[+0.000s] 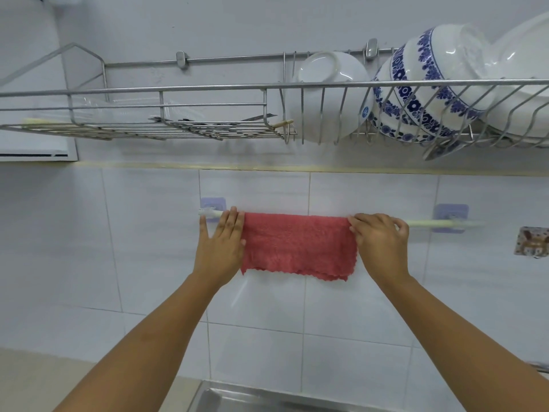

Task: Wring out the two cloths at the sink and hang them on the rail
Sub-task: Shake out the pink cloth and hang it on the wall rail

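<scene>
Steel sink rim (237,394) nearest, bottom edge of view. Beyond it, our left hand (221,248) lies flat, fingers together, against left edge of red scalloped-edge cloth (300,245); our right hand (381,242), fingers curled, pinches cloth's top right corner. Cloth hangs folded over pale wall rail (427,223), long axis along rail, between both hands, each equally near. We count one cloth; second not visible. Free rail lies right. Above: wire dish rack (208,87), four bowls or so.
</scene>
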{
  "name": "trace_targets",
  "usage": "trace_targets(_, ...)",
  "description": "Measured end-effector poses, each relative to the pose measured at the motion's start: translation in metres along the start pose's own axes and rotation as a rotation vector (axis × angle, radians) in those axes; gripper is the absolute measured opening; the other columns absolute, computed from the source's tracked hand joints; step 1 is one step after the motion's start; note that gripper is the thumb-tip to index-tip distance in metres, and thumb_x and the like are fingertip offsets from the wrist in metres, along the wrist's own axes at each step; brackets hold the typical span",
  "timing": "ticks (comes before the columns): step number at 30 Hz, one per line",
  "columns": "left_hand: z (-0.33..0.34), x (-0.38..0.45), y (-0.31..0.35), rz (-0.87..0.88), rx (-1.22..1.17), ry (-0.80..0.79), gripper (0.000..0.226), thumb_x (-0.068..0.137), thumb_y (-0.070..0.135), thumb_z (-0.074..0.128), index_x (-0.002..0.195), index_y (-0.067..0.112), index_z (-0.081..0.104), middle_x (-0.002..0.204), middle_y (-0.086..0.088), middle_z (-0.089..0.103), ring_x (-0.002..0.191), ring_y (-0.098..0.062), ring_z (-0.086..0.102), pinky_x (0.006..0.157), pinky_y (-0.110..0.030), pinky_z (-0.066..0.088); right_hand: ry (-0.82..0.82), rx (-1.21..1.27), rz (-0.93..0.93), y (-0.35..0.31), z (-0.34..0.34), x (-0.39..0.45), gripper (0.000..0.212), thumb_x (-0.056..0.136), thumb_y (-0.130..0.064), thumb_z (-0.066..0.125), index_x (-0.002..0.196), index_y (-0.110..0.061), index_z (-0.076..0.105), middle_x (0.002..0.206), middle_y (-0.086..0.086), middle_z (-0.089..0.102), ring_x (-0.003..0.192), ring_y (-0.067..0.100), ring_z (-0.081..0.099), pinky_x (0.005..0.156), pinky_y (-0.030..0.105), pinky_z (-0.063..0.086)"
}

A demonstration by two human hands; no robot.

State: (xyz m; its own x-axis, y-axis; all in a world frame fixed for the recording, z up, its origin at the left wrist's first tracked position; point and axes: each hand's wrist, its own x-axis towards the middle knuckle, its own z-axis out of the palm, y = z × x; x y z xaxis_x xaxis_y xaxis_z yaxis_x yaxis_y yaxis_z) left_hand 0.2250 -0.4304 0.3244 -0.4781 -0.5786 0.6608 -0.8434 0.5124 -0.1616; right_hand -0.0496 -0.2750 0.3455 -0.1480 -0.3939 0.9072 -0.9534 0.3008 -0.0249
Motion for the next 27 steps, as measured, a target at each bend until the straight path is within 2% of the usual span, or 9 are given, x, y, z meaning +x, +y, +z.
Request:
trace_targets(3, -0.001, 0.001, -0.001, 0.004, 0.021, -0.021, 0.068, 0.090, 0.035, 0.001, 0.150, 0.007, 0.017, 0.159, -0.011, 0.019, 0.147, -0.022, 0.017, 0.114, -0.061, 0.001, -0.001, -0.006, -0.021, 0.003, 0.000, -0.005, 0.032, 0.078, 0.000, 0.072, 0.104, -0.018, 0.074, 0.105, -0.002, 0.073, 0.097, 0.027, 0.063, 0.094, 0.046, 0.034)
trace_targets(6, -0.003, 0.001, 0.000, 0.005, 0.031, -0.042, 0.075, 0.083, 0.035, -0.007, 0.151, 0.008, 0.009, 0.161, -0.009, 0.010, 0.149, -0.021, 0.008, 0.115, -0.059, -0.005, -0.017, -0.035, -0.045, 0.008, -0.001, -0.009, 0.038, 0.073, 0.003, 0.076, 0.105, -0.018, 0.074, 0.107, -0.002, 0.073, 0.096, 0.027, 0.063, 0.094, 0.048, 0.038)
trace_targets(10, -0.009, 0.000, 0.006, -0.023, -0.002, -0.056, 0.080, 0.078, 0.037, -0.009, 0.152, 0.009, 0.004, 0.161, -0.010, 0.003, 0.149, -0.020, 0.001, 0.116, -0.059, -0.008, -0.032, -0.020, -0.010, 0.006, -0.005, -0.009, 0.031, 0.077, -0.001, 0.074, 0.103, -0.017, 0.075, 0.106, -0.001, 0.074, 0.097, 0.027, 0.064, 0.098, 0.050, 0.039)
trace_targets(13, -0.015, 0.000, 0.018, -0.053, -0.091, -0.028, 0.079, 0.079, 0.040, -0.005, 0.152, 0.010, 0.002, 0.161, -0.009, 0.000, 0.149, -0.019, -0.002, 0.116, -0.054, -0.008, -0.063, -0.002, 0.046, -0.010, -0.013, -0.006, 0.026, 0.091, -0.018, 0.057, 0.115, -0.016, 0.069, 0.118, 0.000, 0.070, 0.115, 0.024, 0.060, 0.110, 0.053, 0.027)
trace_targets(17, -0.015, 0.005, 0.035, -0.119, -0.191, -0.073, 0.085, 0.077, 0.046, -0.010, 0.152, 0.008, 0.001, 0.162, -0.010, 0.000, 0.149, -0.021, -0.005, 0.118, -0.051, -0.006, -0.283, -0.037, 0.076, -0.030, -0.012, -0.004, 0.049, 0.100, -0.043, 0.029, 0.139, -0.020, 0.047, 0.144, -0.004, 0.051, 0.139, 0.015, 0.037, 0.117, 0.052, 0.000)
trace_targets(21, -0.014, 0.007, 0.036, -0.182, -0.223, -0.072, 0.072, 0.088, 0.040, 0.006, 0.152, 0.007, 0.001, 0.162, -0.010, -0.001, 0.149, -0.020, -0.007, 0.118, -0.051, -0.007, -0.285, -0.058, 0.100, -0.032, -0.012, 0.000, 0.049, 0.100, -0.044, 0.024, 0.137, -0.021, 0.049, 0.141, -0.007, 0.053, 0.138, 0.012, 0.038, 0.117, 0.056, 0.001)
trace_targets(27, -0.014, 0.005, 0.021, -0.152, -0.224, -0.073, 0.063, 0.098, 0.034, 0.022, 0.152, 0.012, -0.001, 0.162, -0.007, -0.004, 0.148, -0.016, -0.008, 0.118, -0.050, -0.009, -0.306, -0.082, 0.095, -0.039, -0.012, 0.002, 0.050, 0.100, -0.044, 0.024, 0.133, -0.021, 0.052, 0.136, -0.006, 0.057, 0.135, 0.013, 0.042, 0.115, 0.057, 0.003)
